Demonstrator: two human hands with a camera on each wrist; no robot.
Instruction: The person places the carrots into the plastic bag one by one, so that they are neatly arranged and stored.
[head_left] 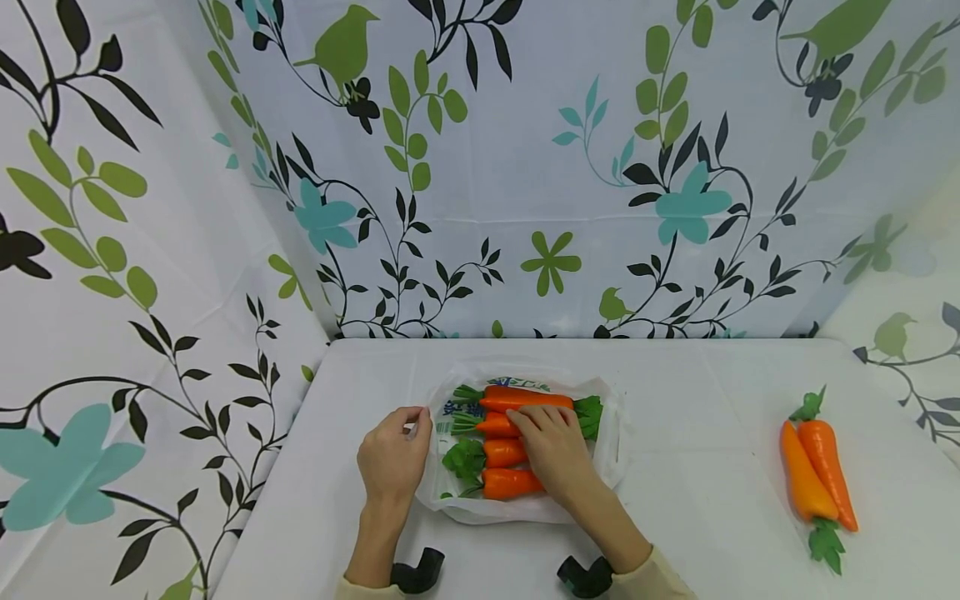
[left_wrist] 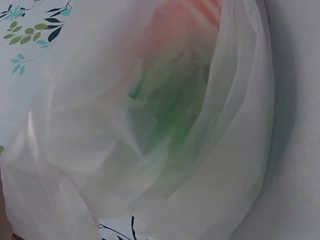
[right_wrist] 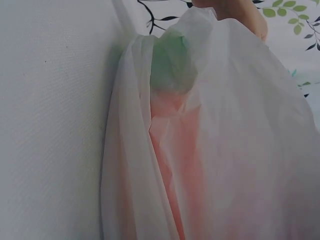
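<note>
A white plastic bag (head_left: pixel 517 510) lies spread open, its rim raised around several orange carrots (head_left: pixel 507 483) with green tops. My left hand (head_left: pixel 393 454) pinches the bag's left rim between thumb and fingers. Over the carrots reaches my right hand (head_left: pixel 553 450), its fingers curled onto the second carrot (head_left: pixel 495 426) from the far side. That hand hides its own thumb and the right ends of the nearer carrots. Through the bag's wall (left_wrist: pixel 165 200), green and orange show blurred in the left wrist view. The right wrist view also has the bag (right_wrist: pixel 240 125), a carrot's colours behind its film.
Two more carrots (head_left: pixel 817 471), one yellower, lie side by side at the table's right. The white table (head_left: pixel 697 500) ends at a patterned curtain (head_left: pixel 480 208) behind. Black wrist mounts (head_left: pixel 417 572) sit at both wrists.
</note>
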